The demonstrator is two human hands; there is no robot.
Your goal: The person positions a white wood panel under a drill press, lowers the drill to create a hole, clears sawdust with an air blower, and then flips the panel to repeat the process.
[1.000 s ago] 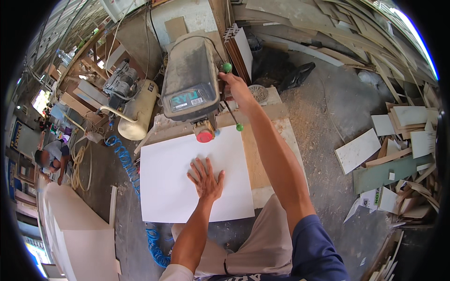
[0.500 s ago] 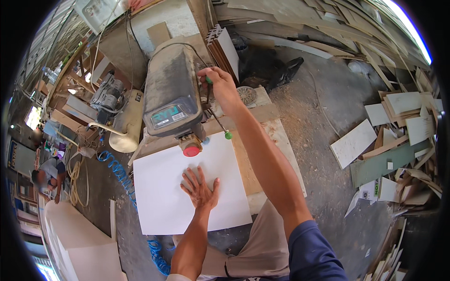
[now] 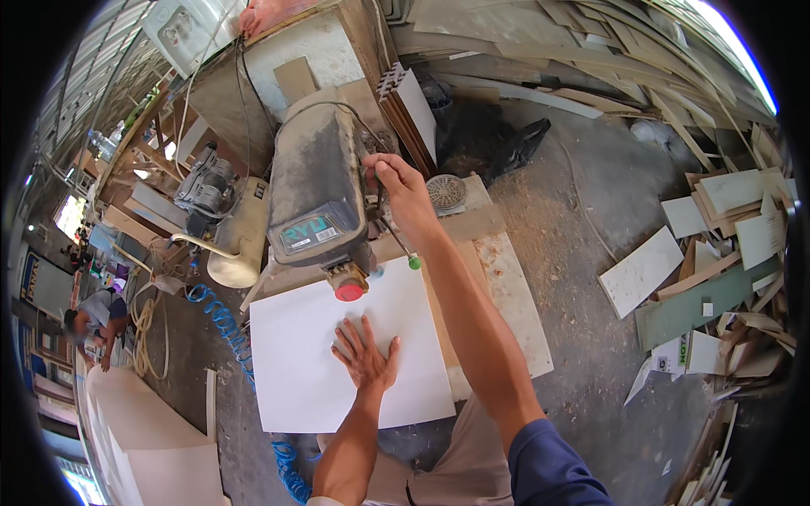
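Observation:
A dusty drill press (image 3: pixel 316 169) with a dark head stands in front of me, a red round cap (image 3: pixel 349 291) at its lower front. My right hand (image 3: pixel 398 185) reaches to its right side, fingers closed round a feed lever whose end they hide. Another lever of the same feed handle ends in a green ball knob (image 3: pixel 414 262). Beneath the head lies a white board (image 3: pixel 304 371). My left hand (image 3: pixel 368 354) rests flat on it with fingers spread, just on the near side of the red cap. The drill tip is hidden behind the head.
A cream air tank (image 3: pixel 239 240) with a motor and a coiled blue hose (image 3: pixel 221 316) stand left. Offcut boards (image 3: pixel 641 266) pile up at right, near sawdust on the floor. A co-worker (image 3: pixel 97 320) bends over a large pale sheet (image 3: pixel 152 422) at far left.
The whole scene sits slightly lower in the picture. The green knob that showed at my right fingers is now covered. My left hand stays flat on the board.

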